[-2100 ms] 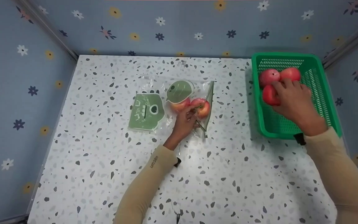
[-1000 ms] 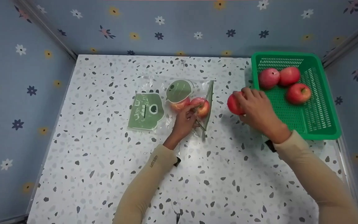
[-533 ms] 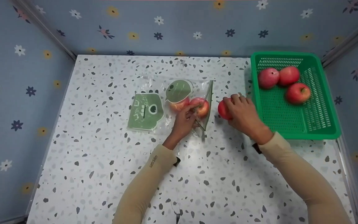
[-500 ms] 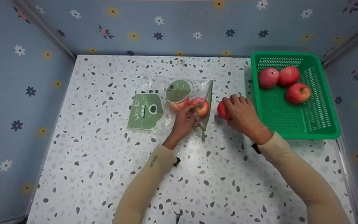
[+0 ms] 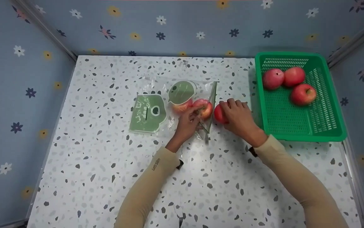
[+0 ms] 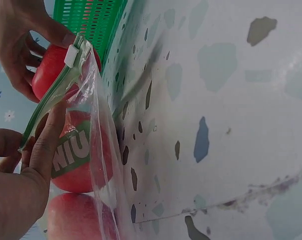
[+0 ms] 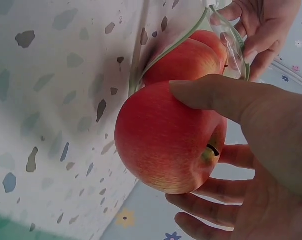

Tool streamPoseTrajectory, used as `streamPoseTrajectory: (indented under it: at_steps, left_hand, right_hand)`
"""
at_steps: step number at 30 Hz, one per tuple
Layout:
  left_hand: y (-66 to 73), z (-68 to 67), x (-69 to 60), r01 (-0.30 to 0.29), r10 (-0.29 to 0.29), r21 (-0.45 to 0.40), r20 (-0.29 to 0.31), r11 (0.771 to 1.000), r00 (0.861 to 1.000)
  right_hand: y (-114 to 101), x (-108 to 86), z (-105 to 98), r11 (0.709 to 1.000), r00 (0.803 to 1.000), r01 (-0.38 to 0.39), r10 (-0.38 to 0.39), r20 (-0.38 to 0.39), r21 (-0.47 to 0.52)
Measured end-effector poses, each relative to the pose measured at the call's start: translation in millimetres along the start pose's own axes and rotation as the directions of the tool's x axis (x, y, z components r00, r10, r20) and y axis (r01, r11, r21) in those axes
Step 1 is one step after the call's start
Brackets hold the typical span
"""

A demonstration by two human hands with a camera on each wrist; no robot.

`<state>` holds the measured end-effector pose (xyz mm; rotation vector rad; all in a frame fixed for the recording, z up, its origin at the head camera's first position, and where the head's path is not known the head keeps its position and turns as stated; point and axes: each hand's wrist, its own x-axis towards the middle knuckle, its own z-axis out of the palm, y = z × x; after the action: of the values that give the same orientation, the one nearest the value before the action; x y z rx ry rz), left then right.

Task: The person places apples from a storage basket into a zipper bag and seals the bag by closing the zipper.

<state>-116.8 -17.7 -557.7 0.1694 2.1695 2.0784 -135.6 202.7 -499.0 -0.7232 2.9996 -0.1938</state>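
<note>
A clear zip bag [image 5: 150,114] with green print lies on the speckled table, its mouth facing right. Two apples [image 5: 204,110] sit inside it, one partly behind the print. My left hand [image 5: 185,128] pinches the near side of the bag's mouth, and the left wrist view shows the green zip strip [image 6: 51,92] standing apart from the other side. With thumb and fingers around it, my right hand [image 5: 240,120] holds a red apple [image 7: 163,137] right at the opening, stem toward the palm. Whether this apple touches the bag's rim is unclear.
At the right stands a green plastic basket [image 5: 302,137] with three apples [image 5: 303,94] in it. Blue flowered panels [image 5: 182,28] enclose the table at the back and both sides. A white zip slider [image 6: 71,56] sits at the strip's end.
My right hand has taken an apple out of the basket and carried it left to the bag's mouth. The left hand has stayed at the bag's edge.
</note>
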Motion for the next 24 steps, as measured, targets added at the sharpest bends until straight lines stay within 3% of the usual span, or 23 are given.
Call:
streamPoseTrajectory:
  at_steps: [11, 20, 24]
  left_hand:
    - [2.4, 1.7, -0.7, 0.040, -0.040, -0.002, 0.007, 0.999, 0.999]
    - [2.6, 3.0, -1.4, -0.052, 0.052, 0.017, 0.008, 0.999, 0.999]
    - [2.3, 3.3, -2.2, -0.045, 0.045, 0.027, 0.008, 0.999, 0.999]
  right_hand:
    - [-7, 3.7, 9, 1.000, 0.999, 0.022, -0.022, -0.049, 0.001]
    - [-11, 8.1, 16, 0.998, 0.997, 0.033, -0.029, -0.068, 0.053]
    - [-11, 11.8, 21, 0.994, 0.998, 0.009, -0.003, -0.056, 0.113]
